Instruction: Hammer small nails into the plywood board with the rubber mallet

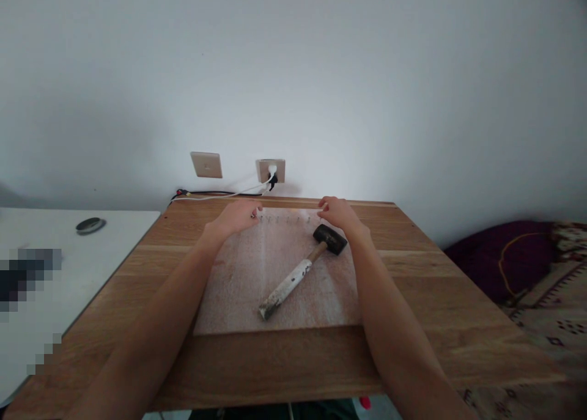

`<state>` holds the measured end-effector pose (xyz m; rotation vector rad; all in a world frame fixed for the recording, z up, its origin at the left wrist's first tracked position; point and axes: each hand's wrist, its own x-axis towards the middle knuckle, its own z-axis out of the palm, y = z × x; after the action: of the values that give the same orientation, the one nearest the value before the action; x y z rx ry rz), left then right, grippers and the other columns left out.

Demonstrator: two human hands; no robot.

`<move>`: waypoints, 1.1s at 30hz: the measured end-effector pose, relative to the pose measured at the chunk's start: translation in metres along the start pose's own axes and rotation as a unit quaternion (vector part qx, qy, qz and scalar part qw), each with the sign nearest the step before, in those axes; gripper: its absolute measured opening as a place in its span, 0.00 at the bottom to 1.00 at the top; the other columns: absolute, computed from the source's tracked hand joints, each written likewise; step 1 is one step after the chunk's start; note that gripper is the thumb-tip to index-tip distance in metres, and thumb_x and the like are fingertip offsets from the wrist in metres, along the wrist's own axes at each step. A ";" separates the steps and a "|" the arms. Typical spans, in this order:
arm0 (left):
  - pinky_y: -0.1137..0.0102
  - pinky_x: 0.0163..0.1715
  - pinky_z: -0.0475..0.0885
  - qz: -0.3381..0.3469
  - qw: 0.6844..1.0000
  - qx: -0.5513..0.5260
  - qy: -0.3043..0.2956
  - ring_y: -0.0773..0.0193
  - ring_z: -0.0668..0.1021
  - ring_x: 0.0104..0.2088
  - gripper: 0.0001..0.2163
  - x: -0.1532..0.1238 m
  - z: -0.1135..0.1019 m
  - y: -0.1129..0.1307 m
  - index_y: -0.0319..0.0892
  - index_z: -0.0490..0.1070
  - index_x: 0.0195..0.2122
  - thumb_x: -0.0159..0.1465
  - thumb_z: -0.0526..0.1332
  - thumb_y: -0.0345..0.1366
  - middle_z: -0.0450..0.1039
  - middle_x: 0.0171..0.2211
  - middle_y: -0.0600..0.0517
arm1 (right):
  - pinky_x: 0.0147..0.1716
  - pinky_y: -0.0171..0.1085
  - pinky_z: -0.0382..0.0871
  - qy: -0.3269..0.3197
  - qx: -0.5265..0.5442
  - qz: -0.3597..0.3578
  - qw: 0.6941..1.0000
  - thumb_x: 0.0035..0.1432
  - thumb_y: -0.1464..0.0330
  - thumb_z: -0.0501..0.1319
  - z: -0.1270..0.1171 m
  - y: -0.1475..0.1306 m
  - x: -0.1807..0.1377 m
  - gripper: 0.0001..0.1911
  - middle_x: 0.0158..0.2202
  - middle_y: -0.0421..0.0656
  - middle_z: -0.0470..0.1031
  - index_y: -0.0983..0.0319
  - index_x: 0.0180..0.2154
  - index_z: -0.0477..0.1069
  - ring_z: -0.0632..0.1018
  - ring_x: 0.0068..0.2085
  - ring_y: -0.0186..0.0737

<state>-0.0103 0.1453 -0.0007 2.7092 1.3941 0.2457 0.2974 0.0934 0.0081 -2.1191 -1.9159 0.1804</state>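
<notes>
A pale board [238, 285] lies on a wooden table [413, 285]. A hammer [298, 273] with a black head and a paint-stained handle rests diagonally across the board. Several small nails [287, 219] stand in a row along the board's far edge. My left hand [238, 215] rests at the far left corner of the board, fingers curled at the first nail. My right hand [337, 212] rests at the far right corner, fingers curled down near the end of the nail row, just beyond the hammer head. What the fingers pinch is too small to make out.
A white table [68, 255] adjoins on the left with a round dark object [90, 225] on it. On the wall behind are a switch plate [206, 164] and a socket [270, 170] with a white plug and cables. Patterned fabric [527, 267] lies to the right.
</notes>
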 end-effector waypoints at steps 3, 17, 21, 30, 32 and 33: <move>0.64 0.50 0.75 -0.011 1.000 0.001 -0.009 0.52 0.82 0.49 0.19 -0.001 -0.004 0.002 0.45 0.79 0.53 0.62 0.60 0.30 0.83 0.47 0.46 | 0.47 0.37 0.72 -0.007 -0.005 -0.001 1.000 0.63 0.72 0.66 0.004 0.000 0.002 0.14 0.45 0.51 0.85 0.64 0.50 0.80 0.82 0.46 0.43; 0.65 0.50 0.75 -0.009 1.000 0.001 -0.022 0.53 0.82 0.50 0.16 -0.002 0.003 -0.004 0.45 0.79 0.50 0.65 0.57 0.29 0.83 0.48 0.45 | 0.48 0.37 0.71 -0.028 0.016 0.008 0.999 0.61 0.77 0.64 0.016 0.005 0.001 0.15 0.45 0.52 0.84 0.66 0.50 0.79 0.82 0.46 0.43; 0.63 0.51 0.74 0.009 1.000 -0.017 -0.024 0.53 0.82 0.48 0.13 -0.001 0.008 -0.007 0.46 0.80 0.44 0.66 0.57 0.29 0.83 0.45 0.45 | 0.45 0.36 0.71 -0.037 0.027 0.012 0.999 0.61 0.78 0.64 0.019 0.008 0.002 0.13 0.43 0.50 0.85 0.65 0.47 0.80 0.82 0.44 0.43; 0.62 0.50 0.75 -0.010 1.000 0.009 -0.020 0.51 0.82 0.50 0.16 -0.002 0.012 -0.007 0.44 0.78 0.50 0.66 0.56 0.27 0.81 0.50 0.43 | 0.42 0.33 0.69 -0.067 0.035 0.022 0.997 0.62 0.73 0.66 0.019 0.007 0.006 0.09 0.41 0.48 0.85 0.64 0.45 0.81 0.83 0.43 0.41; 0.62 0.49 0.75 -0.004 1.000 0.012 -0.019 0.51 0.82 0.49 0.15 -0.003 0.013 -0.006 0.44 0.78 0.49 0.67 0.56 0.26 0.81 0.49 0.43 | 0.41 0.33 0.69 -0.070 0.035 0.023 0.997 0.62 0.72 0.66 0.018 0.009 0.006 0.10 0.41 0.49 0.85 0.65 0.46 0.81 0.83 0.43 0.41; 0.62 0.49 0.75 0.000 1.000 0.012 -0.020 0.52 0.82 0.49 0.14 -0.003 0.014 -0.006 0.44 0.78 0.47 0.67 0.56 0.26 0.81 0.48 0.43 | 0.41 0.33 0.69 -0.071 0.035 0.024 0.997 0.63 0.72 0.66 0.018 0.010 0.006 0.10 0.41 0.49 0.85 0.65 0.46 0.81 0.83 0.43 0.41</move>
<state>-0.0141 0.1466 -0.0152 2.7180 1.3943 0.1757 0.3024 0.1011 -0.0109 -2.1607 -1.9055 0.4122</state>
